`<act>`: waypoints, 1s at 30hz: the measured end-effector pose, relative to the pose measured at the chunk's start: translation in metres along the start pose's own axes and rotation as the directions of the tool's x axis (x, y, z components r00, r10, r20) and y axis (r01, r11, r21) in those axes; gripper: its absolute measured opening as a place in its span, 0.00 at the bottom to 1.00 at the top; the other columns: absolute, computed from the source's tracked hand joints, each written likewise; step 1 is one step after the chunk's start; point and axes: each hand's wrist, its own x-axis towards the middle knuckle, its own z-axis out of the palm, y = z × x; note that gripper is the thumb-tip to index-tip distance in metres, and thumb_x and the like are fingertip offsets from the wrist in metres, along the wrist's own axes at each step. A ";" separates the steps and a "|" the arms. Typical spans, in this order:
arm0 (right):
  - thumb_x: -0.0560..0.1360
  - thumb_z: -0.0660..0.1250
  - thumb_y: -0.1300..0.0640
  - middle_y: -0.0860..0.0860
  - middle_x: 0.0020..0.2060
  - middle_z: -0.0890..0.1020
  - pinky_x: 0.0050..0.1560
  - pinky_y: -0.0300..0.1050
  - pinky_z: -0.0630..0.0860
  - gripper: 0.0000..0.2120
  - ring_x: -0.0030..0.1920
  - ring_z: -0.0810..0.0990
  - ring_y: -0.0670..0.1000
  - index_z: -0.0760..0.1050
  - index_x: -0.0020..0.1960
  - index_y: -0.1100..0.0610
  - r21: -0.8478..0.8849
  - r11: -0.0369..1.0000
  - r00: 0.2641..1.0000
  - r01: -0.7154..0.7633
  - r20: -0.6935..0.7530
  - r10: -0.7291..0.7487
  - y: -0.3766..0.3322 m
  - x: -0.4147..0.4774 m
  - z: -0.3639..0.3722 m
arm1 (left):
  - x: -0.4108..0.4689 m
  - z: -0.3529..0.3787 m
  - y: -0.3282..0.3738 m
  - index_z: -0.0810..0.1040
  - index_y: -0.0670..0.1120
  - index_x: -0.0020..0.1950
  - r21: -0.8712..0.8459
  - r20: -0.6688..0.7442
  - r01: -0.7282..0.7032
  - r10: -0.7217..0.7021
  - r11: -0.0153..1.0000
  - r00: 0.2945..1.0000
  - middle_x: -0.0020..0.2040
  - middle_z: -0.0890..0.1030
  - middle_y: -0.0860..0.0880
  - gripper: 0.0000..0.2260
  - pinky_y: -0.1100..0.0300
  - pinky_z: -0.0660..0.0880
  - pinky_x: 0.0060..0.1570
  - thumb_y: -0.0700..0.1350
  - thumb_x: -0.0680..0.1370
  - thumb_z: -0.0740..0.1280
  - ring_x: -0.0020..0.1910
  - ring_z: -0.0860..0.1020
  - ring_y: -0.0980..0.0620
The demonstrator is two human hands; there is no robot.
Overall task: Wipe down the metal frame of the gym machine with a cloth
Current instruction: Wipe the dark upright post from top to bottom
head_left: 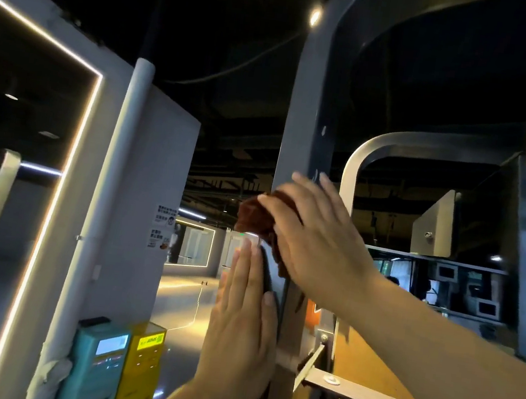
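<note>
Our right hand presses the brown cloth flat-fingered against the frame upright — our left hand, fingers straight, rests on its left edge below.

I read frame upright: smooth dark painted metal; cloth: fuzzy, matt; inner bar: brushed bare metal.

Bunched brown cloth against upright dark frame

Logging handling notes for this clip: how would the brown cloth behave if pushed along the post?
Likely floppy: the cloth bunches into folds under the right hand. Probably light: that flat hand alone pins it against the post. Its hanging tail may drag.
</note>
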 end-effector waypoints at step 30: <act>0.82 0.56 0.46 0.39 0.59 0.73 0.61 0.40 0.70 0.19 0.60 0.70 0.41 0.63 0.72 0.40 0.810 0.484 0.658 -0.332 -0.169 0.734 0.014 0.029 0.047 | 0.191 -0.035 0.029 0.65 0.51 0.80 -0.094 -0.034 -0.191 0.189 0.977 0.981 0.78 0.62 0.59 0.21 0.53 0.58 0.81 0.53 0.87 0.52 0.79 0.59 0.63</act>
